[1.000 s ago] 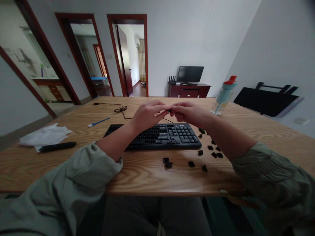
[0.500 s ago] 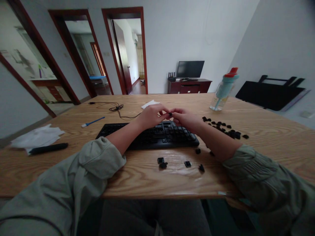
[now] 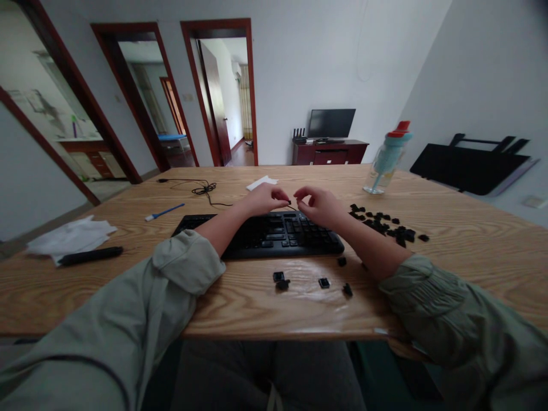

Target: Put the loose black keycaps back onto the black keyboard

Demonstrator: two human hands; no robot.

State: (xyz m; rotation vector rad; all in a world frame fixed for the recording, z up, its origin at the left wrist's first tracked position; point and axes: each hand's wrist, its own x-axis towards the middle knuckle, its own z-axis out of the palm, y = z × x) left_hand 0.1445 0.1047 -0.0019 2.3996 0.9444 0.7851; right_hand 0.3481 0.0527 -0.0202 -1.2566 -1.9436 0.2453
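Head camera first: what I watch is a small black keycap point(image 3: 290, 202), pinched at the fingertips of the left hand point(image 3: 263, 200) and held in the air just above the far edge of the black keyboard point(image 3: 261, 234). The right hand point(image 3: 319, 205) sits close beside it, thumb and forefinger curled toward each other with a slight gap between them; I cannot tell whether they touch the cap, and it looks to me like they hold nothing.

My worry is the grip. The cap is tiny and caught only by fingertips, so a slip would drop it onto the keyboard, where it could lodge among the keys and be hard to pick out, black on black. The view is too coarse for me to read which way the cap faces, so a wrong orientation would go unnoticed from here.

Further out, loose keycaps point(image 3: 387, 224) lie scattered on the wooden table point(image 3: 471, 240) to the right of the keyboard, and a few more keycaps point(image 3: 324, 282) lie near the front edge. The right forearm passes just above that ground, and a sweep of the sleeve point(image 3: 432, 297) could push some off the table. A water bottle point(image 3: 385, 162) stands well beyond, near the scattered caps; an elbow knock there would be worse.
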